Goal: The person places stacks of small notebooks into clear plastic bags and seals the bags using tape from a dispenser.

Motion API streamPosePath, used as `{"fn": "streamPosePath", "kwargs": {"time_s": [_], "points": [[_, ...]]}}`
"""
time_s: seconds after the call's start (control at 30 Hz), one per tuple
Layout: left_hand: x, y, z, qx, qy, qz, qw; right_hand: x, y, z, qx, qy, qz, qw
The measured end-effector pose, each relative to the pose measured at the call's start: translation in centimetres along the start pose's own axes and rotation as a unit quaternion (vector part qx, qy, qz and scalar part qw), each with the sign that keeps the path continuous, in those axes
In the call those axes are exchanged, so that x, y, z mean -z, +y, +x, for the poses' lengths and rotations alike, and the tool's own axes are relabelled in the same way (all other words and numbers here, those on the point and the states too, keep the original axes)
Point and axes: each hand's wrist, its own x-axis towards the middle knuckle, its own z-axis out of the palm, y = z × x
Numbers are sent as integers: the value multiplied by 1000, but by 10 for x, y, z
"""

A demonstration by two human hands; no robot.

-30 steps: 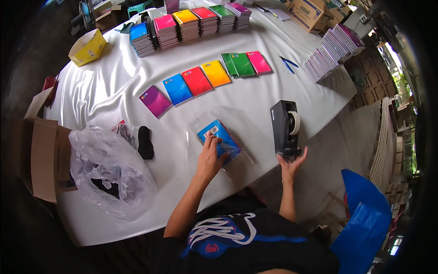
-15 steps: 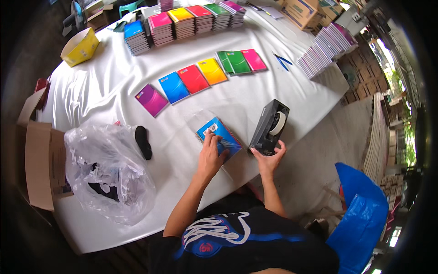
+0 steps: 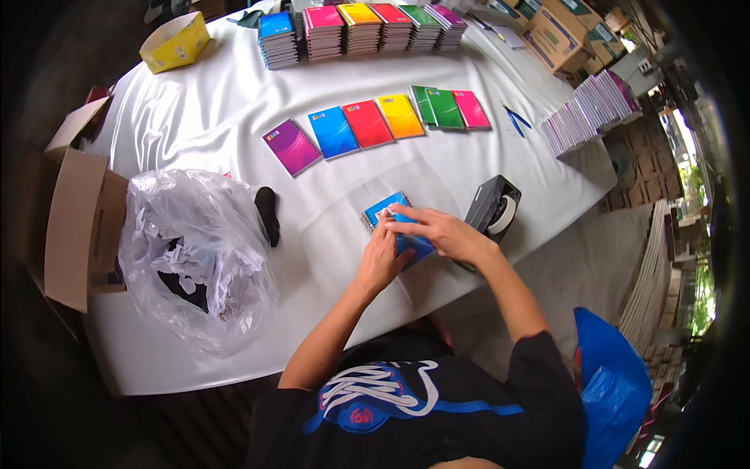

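Observation:
A blue spiral notebook (image 3: pixel 399 198), with a white label near its top, lies tilted on a clear plastic sheet or sleeve (image 3: pixel 370 189) in front of me. My left hand (image 3: pixel 380 256) rests on it, fingertips by the label and thumb apart toward the lower cover. From the right, my right hand (image 3: pixel 447 234) reaches over the notebook with fingers stretched out, its fingertips meeting those of the left. Whether a bit of tape is between them is too small to tell. Just beyond my right wrist stands a black tape dispenser (image 3: pixel 486 205) with a pale roll, partly hidden by my forearm.
Colourful notebooks (image 3: pixel 371 125) lie in a row beyond, with notebook stacks (image 3: pixel 323 35) at the far edge. Blue-handled pliers (image 3: pixel 516 120) and more stacked notebooks (image 3: pixel 587 116) are right. Left are a plastic bag (image 3: pixel 199 270), an open carton (image 3: pixel 76 227) and a yellow container (image 3: pixel 175 44).
My right hand has left the tape dispenser and come over to the notebook beside my left hand. The left hand stays on the notebook. The whole view has shifted a little.

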Motion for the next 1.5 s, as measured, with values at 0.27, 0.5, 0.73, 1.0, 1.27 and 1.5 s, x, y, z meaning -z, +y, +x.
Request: {"fn": "streamPosePath", "kwargs": {"time_s": [0.27,0.5,0.73,1.0,1.27,1.5], "points": [[-7,12,-12,54,98,183,977,-7,44,35,25,-76,174,982],[-9,8,-24,124,106,-5,987,-33,81,32,77,-34,306,948],[17,-4,-39,110,53,-26,992,-34,49,65,217,-44,272,937],[-4,-8,-8,74,122,134,981,-43,86,52,62,-70,423,901],[65,-36,-37,42,39,3,998,-83,13,61,37,61,448,891],[68,-34,-41,104,-46,63,991,-66,-3,53,28,102,343,933]]}}
